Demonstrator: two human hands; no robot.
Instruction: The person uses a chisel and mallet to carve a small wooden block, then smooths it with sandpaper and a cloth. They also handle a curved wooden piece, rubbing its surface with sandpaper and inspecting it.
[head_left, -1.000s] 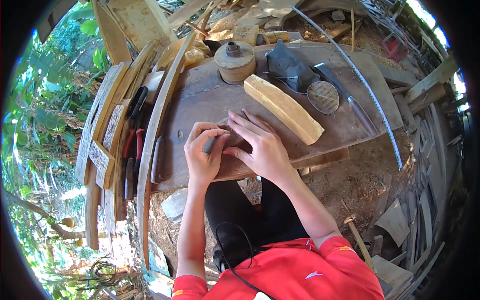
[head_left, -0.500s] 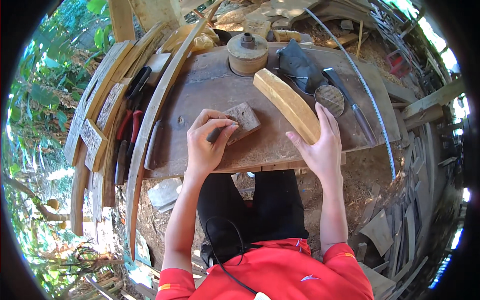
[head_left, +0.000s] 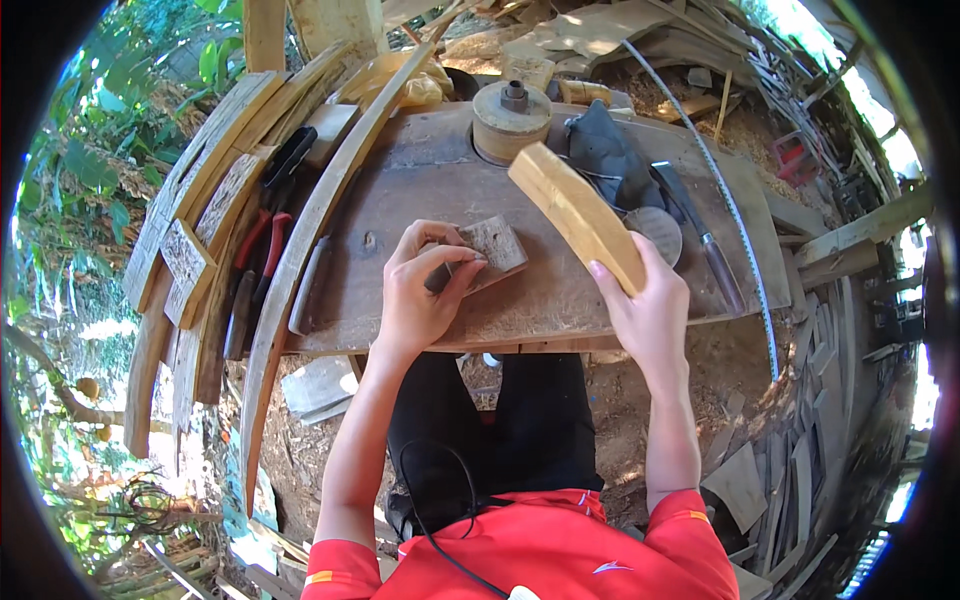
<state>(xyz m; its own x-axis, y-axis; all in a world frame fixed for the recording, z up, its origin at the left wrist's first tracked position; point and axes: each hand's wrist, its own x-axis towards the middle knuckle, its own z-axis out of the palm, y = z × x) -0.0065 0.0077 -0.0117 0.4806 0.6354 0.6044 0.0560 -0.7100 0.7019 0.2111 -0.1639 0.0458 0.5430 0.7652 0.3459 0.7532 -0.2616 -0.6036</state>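
Note:
My right hand (head_left: 652,312) is wrapped around the lower end of a thick, slightly curved wooden bar (head_left: 575,212), raised over the bench at a slant. My left hand (head_left: 418,300) is closed in a pinch just above the bench's front part. A dark, narrow piece shows between its fingers, with a small tip at the fingertips; its kind I cannot make out. Touching or right beside those fingers is a small flat wood block (head_left: 496,246) with a dark hole in its top. It lies on the brown wooden bench top (head_left: 420,185).
A round wooden piece with a metal collar (head_left: 512,125) stands at the back. To the right lie a dark cloth (head_left: 602,150), a wooden disc (head_left: 657,236), a handled blade (head_left: 705,240) and a long saw blade (head_left: 715,150). Curved planks (head_left: 330,180) and red-handled pliers (head_left: 272,245) line the left.
My right hand has closed around the wooden bar, where its fingers were straighter before, and the bar is tilted a little more upright. My left hand keeps its pinch beside the block.

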